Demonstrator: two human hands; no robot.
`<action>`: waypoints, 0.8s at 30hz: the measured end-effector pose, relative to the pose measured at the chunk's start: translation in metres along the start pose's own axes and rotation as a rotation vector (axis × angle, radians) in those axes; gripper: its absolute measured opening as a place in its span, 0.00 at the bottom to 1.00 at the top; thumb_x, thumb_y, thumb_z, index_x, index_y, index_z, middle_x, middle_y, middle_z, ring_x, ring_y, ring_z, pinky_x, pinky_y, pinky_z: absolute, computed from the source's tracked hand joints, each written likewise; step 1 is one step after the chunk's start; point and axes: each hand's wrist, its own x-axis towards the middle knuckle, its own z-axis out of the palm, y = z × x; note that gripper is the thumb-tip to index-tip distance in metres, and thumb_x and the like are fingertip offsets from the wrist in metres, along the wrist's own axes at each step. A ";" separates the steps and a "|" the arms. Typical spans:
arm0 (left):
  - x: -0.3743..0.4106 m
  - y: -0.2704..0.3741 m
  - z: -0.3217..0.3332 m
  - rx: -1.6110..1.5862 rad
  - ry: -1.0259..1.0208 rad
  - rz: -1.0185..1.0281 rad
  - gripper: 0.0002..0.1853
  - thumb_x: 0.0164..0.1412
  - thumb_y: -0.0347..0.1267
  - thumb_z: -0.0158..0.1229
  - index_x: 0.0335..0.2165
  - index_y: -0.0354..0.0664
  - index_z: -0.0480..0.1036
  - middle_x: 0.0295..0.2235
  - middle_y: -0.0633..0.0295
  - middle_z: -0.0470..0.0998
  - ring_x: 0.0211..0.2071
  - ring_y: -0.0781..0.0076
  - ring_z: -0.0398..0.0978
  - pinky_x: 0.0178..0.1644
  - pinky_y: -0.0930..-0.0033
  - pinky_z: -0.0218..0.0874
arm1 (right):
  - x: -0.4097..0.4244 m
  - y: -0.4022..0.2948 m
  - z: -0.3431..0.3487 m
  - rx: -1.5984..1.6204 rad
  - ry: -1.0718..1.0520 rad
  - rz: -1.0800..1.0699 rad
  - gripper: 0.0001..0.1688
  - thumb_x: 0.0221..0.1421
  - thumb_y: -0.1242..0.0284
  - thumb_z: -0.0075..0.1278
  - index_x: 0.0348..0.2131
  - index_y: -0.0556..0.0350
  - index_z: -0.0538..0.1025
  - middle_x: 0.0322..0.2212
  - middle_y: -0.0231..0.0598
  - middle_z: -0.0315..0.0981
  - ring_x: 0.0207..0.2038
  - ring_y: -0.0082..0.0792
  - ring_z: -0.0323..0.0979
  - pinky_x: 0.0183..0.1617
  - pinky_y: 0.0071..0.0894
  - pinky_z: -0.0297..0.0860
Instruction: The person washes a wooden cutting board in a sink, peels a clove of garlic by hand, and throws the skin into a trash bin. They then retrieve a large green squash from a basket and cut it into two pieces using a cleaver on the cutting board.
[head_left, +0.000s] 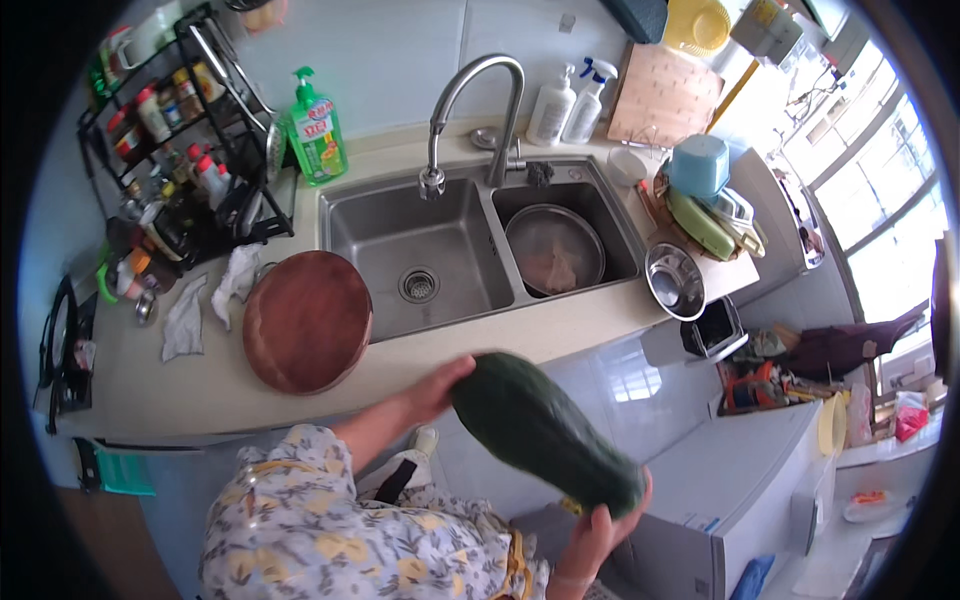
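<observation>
A large dark green winter melon (551, 431) is held up between my two hands, in front of the counter's edge. My left hand (439, 386) grips its upper left end, with most of the fingers hidden behind it. Around the lower right end wraps my right hand (611, 521), its thumb showing on the near side. On the counter to the left lies a thick round wooden chopping board (307, 322). Beyond the melon is a steel double sink (409, 244). A pan (555, 244) stands in its right basin, with something pale in it.
A curved faucet (480, 112) arches over the sink. Green detergent (316, 131) and a black spice rack (176, 139) stand at the left. A steel bowl (675, 281) sits at the counter's right edge, near stacked containers (701, 202). At lower right is a white cabinet-like appliance (720, 480).
</observation>
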 end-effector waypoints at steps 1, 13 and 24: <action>-0.001 0.021 -0.019 -0.044 0.032 0.035 0.27 0.62 0.49 0.46 0.52 0.42 0.65 0.49 0.62 0.71 0.51 0.72 0.67 0.57 0.66 0.55 | 0.015 0.004 0.031 -0.027 -0.069 0.020 0.51 0.29 0.76 0.57 0.55 0.61 0.55 0.49 0.50 0.63 0.52 0.42 0.63 0.58 0.40 0.59; -0.054 0.095 -0.078 -0.191 0.348 0.624 0.30 0.60 0.46 0.49 0.55 0.42 0.59 0.53 0.60 0.64 0.55 0.66 0.60 0.60 0.64 0.49 | 0.124 0.098 0.172 0.143 -0.697 0.220 0.51 0.34 0.69 0.64 0.55 0.58 0.56 0.50 0.46 0.62 0.53 0.41 0.62 0.59 0.40 0.59; -0.100 0.083 -0.070 0.041 0.737 0.757 0.34 0.55 0.39 0.57 0.57 0.40 0.54 0.52 0.58 0.64 0.54 0.64 0.61 0.58 0.60 0.53 | 0.174 0.139 0.212 -0.233 -1.114 0.480 0.41 0.40 0.69 0.61 0.52 0.56 0.60 0.42 0.36 0.65 0.44 0.29 0.64 0.51 0.28 0.63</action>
